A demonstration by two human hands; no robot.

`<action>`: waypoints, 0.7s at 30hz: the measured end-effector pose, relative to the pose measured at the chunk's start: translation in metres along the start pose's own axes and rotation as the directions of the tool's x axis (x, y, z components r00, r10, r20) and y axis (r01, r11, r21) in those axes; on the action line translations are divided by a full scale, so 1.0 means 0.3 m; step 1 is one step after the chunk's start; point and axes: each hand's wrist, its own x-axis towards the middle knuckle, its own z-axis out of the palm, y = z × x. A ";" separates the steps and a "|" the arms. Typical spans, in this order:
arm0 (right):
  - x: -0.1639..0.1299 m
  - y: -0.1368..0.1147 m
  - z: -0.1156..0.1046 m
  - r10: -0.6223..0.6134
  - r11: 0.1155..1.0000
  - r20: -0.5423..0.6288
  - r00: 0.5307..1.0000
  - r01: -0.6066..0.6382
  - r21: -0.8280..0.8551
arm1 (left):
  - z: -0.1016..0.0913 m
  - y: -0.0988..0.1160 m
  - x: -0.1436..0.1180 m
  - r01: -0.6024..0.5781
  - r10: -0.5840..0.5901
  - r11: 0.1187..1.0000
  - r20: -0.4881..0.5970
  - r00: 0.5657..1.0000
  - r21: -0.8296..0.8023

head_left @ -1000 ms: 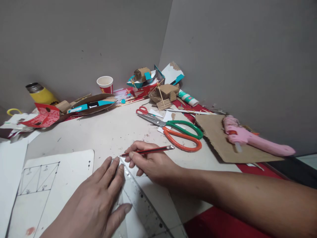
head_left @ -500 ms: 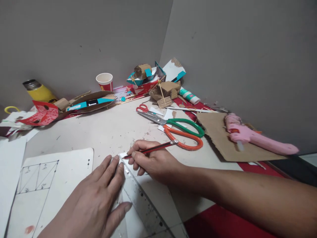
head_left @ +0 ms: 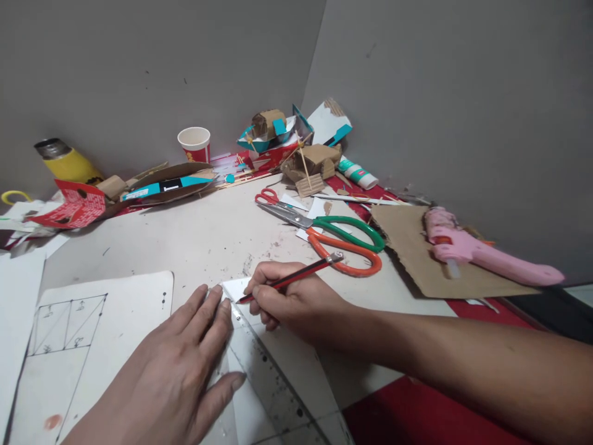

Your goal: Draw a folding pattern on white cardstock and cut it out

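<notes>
My left hand (head_left: 178, 371) lies flat, fingers spread, pressing a clear plastic ruler (head_left: 273, 383) onto a white sheet of card (head_left: 296, 364). My right hand (head_left: 290, 303) grips a red and black pencil (head_left: 296, 278). Its tip touches the card right beside the ruler's edge, near the card's far corner. The ruler runs from my left fingertips down toward the lower right edge of the view.
A white board with drawn triangles (head_left: 88, 334) lies to the left. Large green and orange scissors (head_left: 333, 238) and small red scissors (head_left: 267, 196) lie beyond my right hand. A pink glue gun (head_left: 482, 253) rests on cardboard (head_left: 417, 253). Paper cup (head_left: 194, 143), yellow flask (head_left: 65, 162), cardboard scraps at the wall.
The pencil tip has slid a little down along the ruler's edge toward me, and the pencil now tilts more steeply. My left hand stays pressed on the ruler.
</notes>
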 end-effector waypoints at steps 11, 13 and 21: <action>-0.017 -0.018 -0.026 0.101 0.988 0.033 0.994 -0.096 -0.120 | -0.006 0.005 0.003 0.013 -0.012 0.999 0.021 1.000 -0.037; -0.018 -0.023 -0.025 0.112 0.986 0.029 0.993 -0.107 -0.131 | -0.006 0.004 0.006 0.014 -0.013 0.999 0.024 1.000 -0.043; -0.025 -0.024 -0.030 0.137 0.985 0.049 0.989 -0.130 -0.117 | -0.005 0.004 0.000 0.028 -0.026 0.998 0.036 0.999 -0.060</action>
